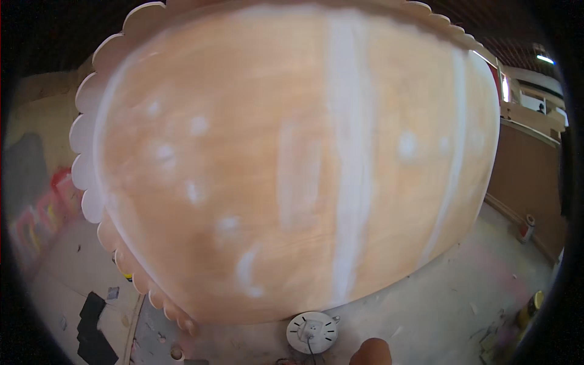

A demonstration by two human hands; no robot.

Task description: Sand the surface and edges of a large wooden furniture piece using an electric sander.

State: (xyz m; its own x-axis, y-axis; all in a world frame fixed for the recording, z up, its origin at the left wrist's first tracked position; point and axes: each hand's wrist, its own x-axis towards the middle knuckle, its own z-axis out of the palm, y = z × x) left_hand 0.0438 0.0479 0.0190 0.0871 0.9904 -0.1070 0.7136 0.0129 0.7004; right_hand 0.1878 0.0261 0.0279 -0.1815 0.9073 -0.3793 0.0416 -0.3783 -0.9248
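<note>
A large light-brown wooden panel (243,182) fills most of the view in front of me. Whitish filler-like patches (406,145) dot its face, and a broad pale vertical strip (353,152) runs down right of its middle. Scalloped trim (85,131) lines its left and upper edges. Neither of my hands can be made out, so nothing shows in them. At the lower edge, right of centre, a rounded brown shape (371,353) pokes in; I cannot tell what it is.
By the panel's foot lies a white round slotted socket reel (311,333) with a cable. A can (527,228) stands on the floor at right, near a brown wall board (523,176). Black flat pieces (92,328) lie at lower left; a yellow-topped container (530,308) is at lower right.
</note>
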